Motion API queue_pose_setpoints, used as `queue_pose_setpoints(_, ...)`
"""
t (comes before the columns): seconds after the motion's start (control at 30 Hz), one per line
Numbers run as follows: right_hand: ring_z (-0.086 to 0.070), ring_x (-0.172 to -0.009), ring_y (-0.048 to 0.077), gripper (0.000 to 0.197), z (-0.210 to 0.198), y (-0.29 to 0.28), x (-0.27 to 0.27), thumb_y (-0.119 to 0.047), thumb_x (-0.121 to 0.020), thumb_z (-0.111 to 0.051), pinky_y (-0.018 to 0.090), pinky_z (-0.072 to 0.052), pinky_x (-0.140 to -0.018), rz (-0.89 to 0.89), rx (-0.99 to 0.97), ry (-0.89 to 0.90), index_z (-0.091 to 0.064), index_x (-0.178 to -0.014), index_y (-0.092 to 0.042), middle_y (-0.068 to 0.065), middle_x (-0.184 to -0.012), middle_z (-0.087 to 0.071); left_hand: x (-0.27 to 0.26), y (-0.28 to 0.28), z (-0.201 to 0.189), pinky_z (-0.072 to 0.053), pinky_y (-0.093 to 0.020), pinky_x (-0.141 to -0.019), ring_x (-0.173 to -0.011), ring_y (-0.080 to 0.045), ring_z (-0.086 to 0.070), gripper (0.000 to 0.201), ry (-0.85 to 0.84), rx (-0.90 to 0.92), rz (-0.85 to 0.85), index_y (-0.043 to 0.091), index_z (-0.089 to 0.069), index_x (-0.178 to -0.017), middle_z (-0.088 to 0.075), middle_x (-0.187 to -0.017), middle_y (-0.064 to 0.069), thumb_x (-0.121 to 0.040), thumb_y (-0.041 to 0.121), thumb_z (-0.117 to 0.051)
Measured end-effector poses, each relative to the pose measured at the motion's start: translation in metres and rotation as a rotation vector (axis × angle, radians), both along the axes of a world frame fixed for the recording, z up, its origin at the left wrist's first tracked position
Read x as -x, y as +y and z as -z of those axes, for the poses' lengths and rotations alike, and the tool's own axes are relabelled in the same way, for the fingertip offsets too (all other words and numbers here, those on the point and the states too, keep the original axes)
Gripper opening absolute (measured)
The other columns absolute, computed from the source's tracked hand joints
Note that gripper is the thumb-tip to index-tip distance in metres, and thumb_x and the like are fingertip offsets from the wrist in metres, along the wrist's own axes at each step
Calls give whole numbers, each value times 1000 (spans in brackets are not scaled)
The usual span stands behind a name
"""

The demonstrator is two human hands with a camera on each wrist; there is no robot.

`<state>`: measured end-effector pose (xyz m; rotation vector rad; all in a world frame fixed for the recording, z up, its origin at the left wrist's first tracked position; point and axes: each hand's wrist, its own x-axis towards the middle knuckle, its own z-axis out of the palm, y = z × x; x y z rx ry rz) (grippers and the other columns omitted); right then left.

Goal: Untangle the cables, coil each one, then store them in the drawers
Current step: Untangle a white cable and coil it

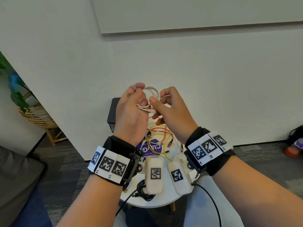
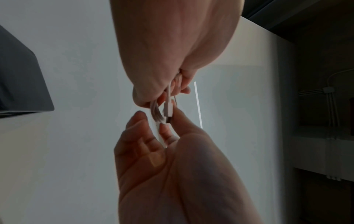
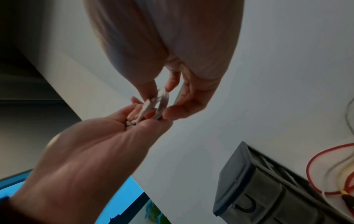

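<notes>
Both hands hold one coiled white cable (image 1: pixel 151 99) above the desk (image 1: pixel 164 202): left hand (image 1: pixel 131 112) grips its loops, right hand (image 1: pixel 170 110) pinches them. Only the left wrist view shows its plug (image 2: pixel 168 109); only the right wrist view shows the black drawer unit's (image 3: pixel 268 189) front.

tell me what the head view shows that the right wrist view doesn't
Only the head view shows the round white table, the yellow cable in the tangle and the black cable bundle at the near edge. Only the right wrist view shows the dark drawer unit's front up close. Both show the left hand and right hand holding the coiled white cable, and the red cable.
</notes>
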<state>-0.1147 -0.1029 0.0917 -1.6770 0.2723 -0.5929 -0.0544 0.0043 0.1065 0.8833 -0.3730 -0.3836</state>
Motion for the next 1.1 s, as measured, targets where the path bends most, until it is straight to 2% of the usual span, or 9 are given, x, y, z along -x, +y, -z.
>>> queue_pose_setpoints(0.1, -65, -52, 21, 30, -2, -5, 7, -36, -93, -71, 32, -51, -46, 10, 184, -9, -59, -92, -9, 9, -76, -67, -3, 0, 0, -35, -27, -63, -61, -9, -35, 17, 8, -25, -55, 9, -57, -105, -36, -63, 3, -104, 3, -42)
queue_pose_setpoints(0.27, -65, -49, 22, 13, -7, -8, 9, -14, -92, -73, 27, -51, -49, -105, 272, -42, -70, -84, -4, 12, -64, -68, -4, -2, 7, -36, -25, -60, -61, -9, -38, 18, -17, -87, -67, 11, -59, -103, -37, -64, 3, -105, 4, -42)
queue_pose_setpoints(0.4, -69, -57, 22, 4, -10, -11, 2, -5, -89, -74, 31, -58, -57, -98, 241, -116, -71, -89, -2, 12, -69, -70, -2, -1, 11, -45, -30, -56, -65, -16, -49, 17, -25, -105, -3, 9, -58, -105, -47, -71, -4, -104, 3, -42)
queue_pose_setpoints(0.5, -64, -60, 13, 9, -5, -7, -5, -8, -85, -77, 27, -53, -61, -23, 237, -142, -71, -91, -7, 7, -72, -70, 0, -1, 8, -51, -30, -60, -66, -17, -56, 18, 13, -47, 49, 9, -57, -103, -55, -73, -5, -103, 2, -41)
queue_pose_setpoints(0.6, -50, -74, 6, 25, 8, -5, -11, -23, -81, -82, 21, -42, -68, 112, 365, -128, -64, -99, -19, 0, -89, -59, -4, 0, 8, -50, -25, -60, -60, -11, -45, 19, 70, 23, 41, 8, -57, -103, -38, -67, -1, -102, 1, -40)
queue_pose_setpoints(0.73, -61, -84, 10, 40, 22, 0, -13, -34, -89, -76, 26, -51, -72, 15, 49, 6, -54, -119, -20, 1, -107, -63, -6, 2, 10, -48, -27, -61, -59, -10, -41, 17, 134, 80, 58, 8, -56, -100, -34, -67, 0, -103, 2, -40)
queue_pose_setpoints(0.83, -57, -70, 18, 25, 29, 0, -17, -24, -95, -69, 30, -47, -61, -99, -177, -3, -67, -109, -3, 11, -87, -66, -5, 0, 12, -44, -32, -70, -62, -12, -44, 16, 80, 8, 41, 7, -57, -103, -38, -66, -1, -104, 4, -41)
queue_pose_setpoints(1.0, -48, -61, 13, 22, 28, -1, -21, -13, -94, -69, 29, -39, -57, -83, -280, -27, -66, -102, 8, 14, -79, -58, -4, -2, 18, -48, -31, -74, -69, -12, -56, 19, -114, -218, -41, 9, -61, -108, -53, -67, 2, -105, 5, -42)
queue_pose_setpoints(1.1, -44, -60, 20, 23, 27, -1, -22, -17, -94, -68, 33, -37, -55, -60, -220, -13, -64, -97, 5, 13, -76, -55, -6, 1, 24, -54, -32, -77, -85, -13, -67, 19, -258, -372, -76, 15, -62, -112, -69, -95, -5, -105, 11, -45)
